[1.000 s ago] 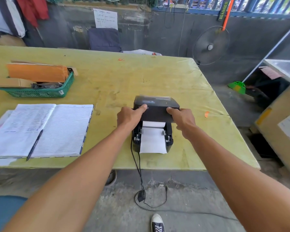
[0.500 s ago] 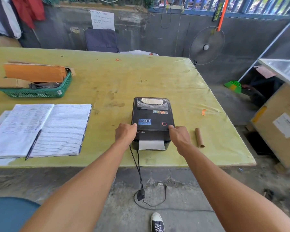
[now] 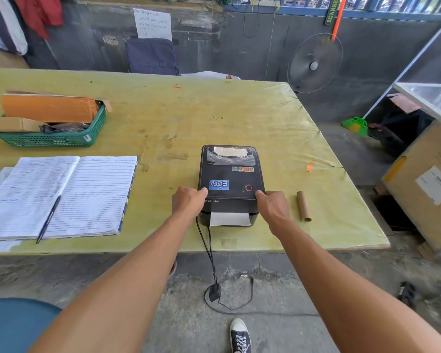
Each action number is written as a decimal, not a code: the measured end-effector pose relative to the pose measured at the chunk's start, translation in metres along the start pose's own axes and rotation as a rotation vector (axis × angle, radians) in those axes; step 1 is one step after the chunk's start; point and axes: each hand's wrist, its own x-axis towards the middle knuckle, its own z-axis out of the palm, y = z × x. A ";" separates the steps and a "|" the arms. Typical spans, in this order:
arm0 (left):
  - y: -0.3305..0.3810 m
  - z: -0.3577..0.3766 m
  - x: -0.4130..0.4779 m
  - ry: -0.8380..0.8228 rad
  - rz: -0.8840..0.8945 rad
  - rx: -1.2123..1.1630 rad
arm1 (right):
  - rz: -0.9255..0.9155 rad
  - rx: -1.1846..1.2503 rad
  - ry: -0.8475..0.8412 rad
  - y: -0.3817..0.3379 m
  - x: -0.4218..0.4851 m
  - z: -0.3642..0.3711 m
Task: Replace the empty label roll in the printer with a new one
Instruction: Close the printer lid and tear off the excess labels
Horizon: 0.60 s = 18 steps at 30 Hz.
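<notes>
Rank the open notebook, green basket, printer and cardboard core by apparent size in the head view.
1. open notebook, largest.
2. green basket and printer: similar apparent area, and the basket sits farther from the camera, so unranked.
3. cardboard core, clearly smallest.

A yellow-green worktop [image 3: 214, 110] filled the middle of the room, its far edge near a stained grey concrete wall [image 3: 214, 47] that carried 1 handwritten paper notice [image 3: 153, 24], with a dark blue padded object [image 3: 152, 57] below it and a standing fan [image 3: 315, 63] to the right. Daylight came through blue railings [image 3: 392, 3] above the wall. The floor [image 3: 278, 289] was cracked bare concrete, with a wooden crate [image 3: 423, 187] beside a metal shelf [image 3: 433, 95] on the right and a blue stool [image 3: 13, 324] at the lower left.
</notes>
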 end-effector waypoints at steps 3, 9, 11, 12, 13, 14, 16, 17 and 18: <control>-0.007 0.002 0.001 -0.003 0.025 0.011 | -0.019 -0.008 0.013 0.010 -0.001 0.004; -0.010 0.004 0.000 0.003 0.027 0.004 | -0.002 0.020 -0.002 0.014 0.003 0.003; -0.011 0.005 0.000 0.003 0.028 0.012 | 0.001 0.032 -0.007 0.016 0.004 0.003; -0.011 0.005 0.001 0.004 0.029 0.013 | 0.002 0.037 -0.007 0.017 0.005 0.004; -0.012 0.005 0.001 0.004 0.032 0.014 | 0.002 0.037 -0.007 0.019 0.005 0.005; -0.012 0.005 0.001 0.005 0.036 0.014 | 0.002 0.035 -0.007 0.019 0.006 0.007; -0.011 0.005 0.002 0.002 0.041 0.011 | 0.011 0.041 -0.006 0.020 0.007 0.008; -0.012 0.005 0.003 -0.001 0.043 0.011 | 0.018 0.041 -0.005 0.020 0.008 0.008; -0.012 0.005 0.002 -0.002 0.042 0.011 | 0.022 0.037 -0.004 0.021 0.008 0.008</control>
